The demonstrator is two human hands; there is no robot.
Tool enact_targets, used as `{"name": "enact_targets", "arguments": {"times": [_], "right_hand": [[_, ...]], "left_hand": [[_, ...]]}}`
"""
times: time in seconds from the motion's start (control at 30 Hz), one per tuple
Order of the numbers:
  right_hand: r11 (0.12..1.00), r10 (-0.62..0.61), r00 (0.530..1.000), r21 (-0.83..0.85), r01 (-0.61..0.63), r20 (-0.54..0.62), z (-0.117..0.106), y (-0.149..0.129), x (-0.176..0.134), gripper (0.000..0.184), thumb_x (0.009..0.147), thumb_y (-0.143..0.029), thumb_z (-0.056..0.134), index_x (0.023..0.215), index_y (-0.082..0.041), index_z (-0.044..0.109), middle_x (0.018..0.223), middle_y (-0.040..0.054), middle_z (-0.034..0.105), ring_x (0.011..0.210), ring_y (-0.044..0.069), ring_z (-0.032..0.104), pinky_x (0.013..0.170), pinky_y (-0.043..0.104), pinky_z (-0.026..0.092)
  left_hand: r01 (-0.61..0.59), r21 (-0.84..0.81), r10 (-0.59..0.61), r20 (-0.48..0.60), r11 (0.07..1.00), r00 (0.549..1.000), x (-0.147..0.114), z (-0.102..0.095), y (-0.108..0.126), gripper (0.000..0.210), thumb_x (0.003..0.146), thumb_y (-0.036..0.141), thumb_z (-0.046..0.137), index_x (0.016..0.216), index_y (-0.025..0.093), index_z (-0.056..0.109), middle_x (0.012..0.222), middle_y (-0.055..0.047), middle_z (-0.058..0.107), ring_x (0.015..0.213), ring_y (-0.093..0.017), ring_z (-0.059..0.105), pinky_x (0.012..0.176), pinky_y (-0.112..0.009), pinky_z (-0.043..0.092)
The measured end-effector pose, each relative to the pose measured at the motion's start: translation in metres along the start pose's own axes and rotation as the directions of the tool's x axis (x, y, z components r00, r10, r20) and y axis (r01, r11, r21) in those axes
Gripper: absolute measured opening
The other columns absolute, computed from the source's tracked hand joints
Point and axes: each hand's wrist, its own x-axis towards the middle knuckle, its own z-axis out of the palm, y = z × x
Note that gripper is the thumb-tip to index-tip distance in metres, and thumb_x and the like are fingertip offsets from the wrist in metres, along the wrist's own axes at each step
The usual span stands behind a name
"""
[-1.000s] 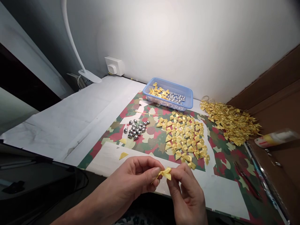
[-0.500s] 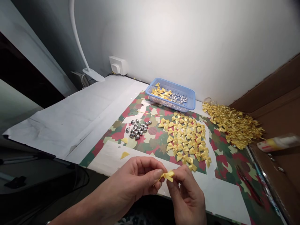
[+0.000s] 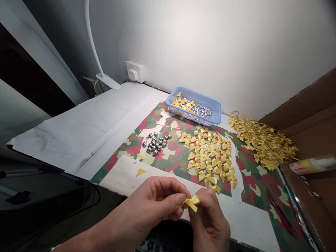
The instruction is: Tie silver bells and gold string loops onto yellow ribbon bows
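A small yellow ribbon bow point(image 3: 193, 202) is pinched between my two hands, above the near edge of the table. My left hand point(image 3: 164, 201) grips its left side with thumb and fingertips. From the right, my right hand point(image 3: 211, 218) closes thumb and index finger on the bow's other side; the exact contact there is partly hidden. Beyond my hands, several yellow bows point(image 3: 210, 157) lie in loose rows on the camouflage-patterned mat point(image 3: 173, 164). To their left sits a cluster of silver jingle bells point(image 3: 156, 144). A yellow ribbon scrap point(image 3: 141, 172) lies near my left hand.
A blue basket point(image 3: 215, 113) at the back holds bows and silver bells. To its right is a heap of gold bows point(image 3: 265, 140). A bottle point(image 3: 311, 165) and red-handled pliers point(image 3: 282, 213) lie at the right, and a white lamp point(image 3: 109, 81) stands back left.
The view has shifted slightly. Both hands still pinch the bow, which has turned a little so that one ribbon tail points more downward.
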Motion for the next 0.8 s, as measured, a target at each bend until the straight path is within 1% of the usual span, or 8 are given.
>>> {"name": "enact_targets", "arguments": {"times": [0.13, 0.27, 0.47, 0.67, 0.8], "right_hand": [[0.999, -0.026, 1.0, 0.031, 0.026, 0.002, 0.0, -0.004, 0.0, 0.019, 0.102, -0.012, 0.056, 0.091, -0.026, 0.064, 0.083, -0.0007, 0.045, 0.079, 0.016, 0.044, 0.071, 0.029, 0.034], [0.998, -0.028, 1.0, 0.049, 0.028, 0.001, 0.001, -0.007, 0.001, 0.018, 0.102, -0.014, 0.056, 0.093, -0.027, 0.064, 0.083, -0.0002, 0.046, 0.078, 0.017, 0.045, 0.07, 0.03, 0.035], [1.0, -0.015, 1.0, 0.025, 0.015, -0.009, 0.003, -0.004, 0.0, 0.016, 0.102, -0.019, 0.057, 0.089, -0.026, 0.064, 0.082, -0.0001, 0.045, 0.076, 0.016, 0.046, 0.069, 0.029, 0.037], [0.998, 0.003, 1.0, 0.068, -0.003, -0.002, 0.002, 0.0, -0.001, 0.017, 0.102, -0.016, 0.057, 0.091, -0.027, 0.065, 0.084, -0.0007, 0.046, 0.079, 0.016, 0.045, 0.072, 0.029, 0.036], [0.997, 0.012, 1.0, 0.081, -0.011, -0.004, 0.002, 0.004, -0.002, 0.015, 0.102, -0.018, 0.058, 0.092, -0.026, 0.066, 0.084, -0.0005, 0.047, 0.079, 0.016, 0.046, 0.073, 0.029, 0.036]], "left_hand": [[-0.054, 0.039, 0.053, 0.015, 0.998, 0.998, -0.002, 0.002, 0.0, 0.02, 0.088, 0.039, 0.082, 0.085, 0.019, 0.082, 0.068, 0.002, 0.061, 0.066, -0.01, 0.048, 0.063, -0.018, 0.038], [-0.038, 0.027, 0.038, 0.02, 0.999, 0.999, -0.001, 0.003, 0.003, 0.013, 0.086, 0.035, 0.084, 0.085, 0.022, 0.084, 0.07, 0.002, 0.063, 0.068, -0.01, 0.05, 0.065, -0.018, 0.04], [-0.043, -0.005, 0.043, 0.024, 0.999, 0.999, 0.0, 0.0, 0.001, 0.018, 0.084, 0.038, 0.085, 0.085, 0.02, 0.083, 0.067, 0.002, 0.061, 0.066, -0.01, 0.048, 0.064, -0.018, 0.039], [-0.02, -0.024, 0.02, 0.018, 1.0, 1.0, 0.0, 0.0, 0.001, 0.02, 0.082, 0.038, 0.087, 0.083, 0.018, 0.082, 0.068, 0.001, 0.061, 0.066, -0.01, 0.046, 0.063, -0.018, 0.038], [0.002, -0.09, 0.0, 0.029, 0.996, 1.0, 0.002, 0.0, 0.0, 0.021, 0.08, 0.039, 0.089, 0.083, 0.019, 0.082, 0.067, 0.002, 0.06, 0.065, -0.009, 0.046, 0.063, -0.018, 0.038]]}}
